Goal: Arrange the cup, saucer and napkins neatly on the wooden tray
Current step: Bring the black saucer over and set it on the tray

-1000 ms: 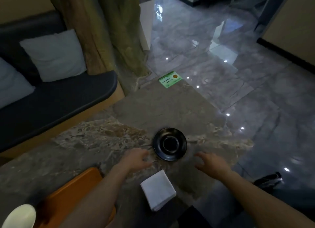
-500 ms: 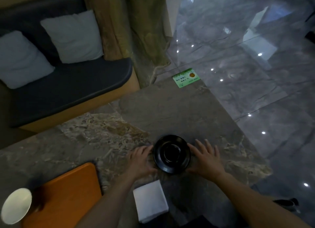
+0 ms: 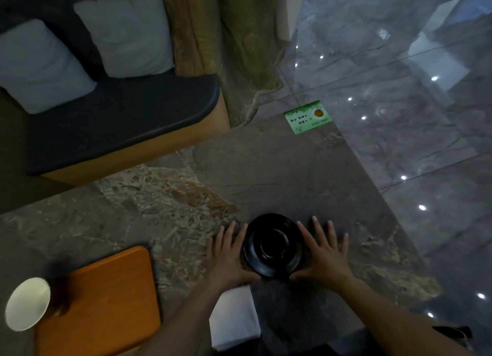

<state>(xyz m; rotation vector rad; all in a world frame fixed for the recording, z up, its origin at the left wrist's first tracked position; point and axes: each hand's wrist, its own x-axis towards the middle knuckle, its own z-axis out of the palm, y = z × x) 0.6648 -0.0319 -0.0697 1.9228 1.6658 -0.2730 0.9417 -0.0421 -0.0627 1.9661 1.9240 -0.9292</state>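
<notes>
A black saucer (image 3: 273, 245) lies on the stone table (image 3: 279, 174). My left hand (image 3: 229, 254) rests flat against its left rim and my right hand (image 3: 323, 252) against its right rim, fingers spread, thumbs at its near edge. A folded white napkin (image 3: 234, 321) lies near the table's front edge, partly under my left forearm. The orange wooden tray (image 3: 106, 297) sits at the lower left. A white paper cup (image 3: 28, 303) stands at the tray's left edge, seen from above.
A green card (image 3: 307, 117) lies at the table's far corner. A bench with a dark cushion (image 3: 119, 121) and two pale pillows stands behind the table on the left. A glossy tiled floor (image 3: 412, 116) lies to the right.
Both hands have moved forward and closed in on the saucer from either side, now touching its rim. The camera has tilted, showing more of the tray and cup.
</notes>
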